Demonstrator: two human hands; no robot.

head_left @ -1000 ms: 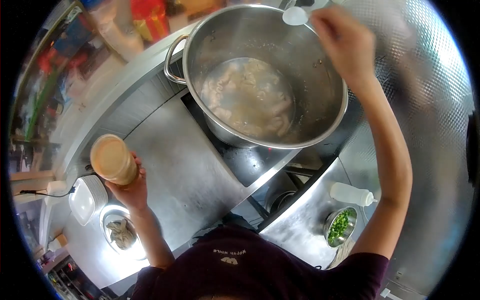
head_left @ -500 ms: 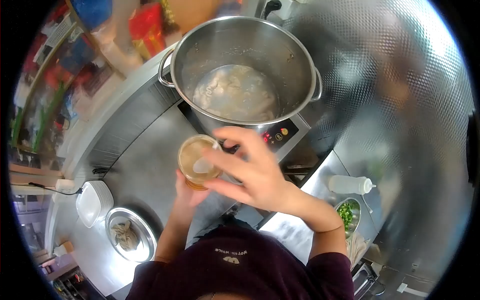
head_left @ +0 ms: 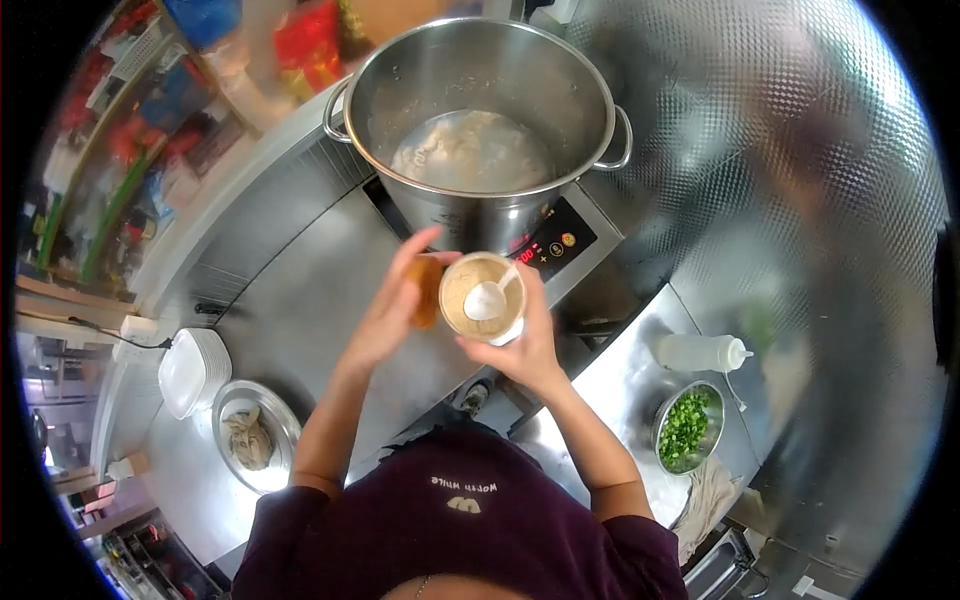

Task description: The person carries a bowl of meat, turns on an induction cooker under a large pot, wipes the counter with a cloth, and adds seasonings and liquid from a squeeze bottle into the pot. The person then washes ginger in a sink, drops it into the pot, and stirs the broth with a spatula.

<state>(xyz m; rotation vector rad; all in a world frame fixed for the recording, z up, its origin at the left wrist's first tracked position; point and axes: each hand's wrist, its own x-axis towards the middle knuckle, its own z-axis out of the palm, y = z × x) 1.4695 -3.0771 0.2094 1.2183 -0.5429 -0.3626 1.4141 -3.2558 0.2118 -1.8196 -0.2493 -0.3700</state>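
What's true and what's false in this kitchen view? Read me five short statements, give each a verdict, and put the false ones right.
1. The white spoon is inside the jar. True.
2. The right hand is gripping a knife. False: it holds the jar.
3. The large pot stands on a cooker showing red digits. True.
4. The chopped greens are in the large pot. False: they are in a metal bowl to the person's right.
5. The stacked white dishes are to the person's left. True.
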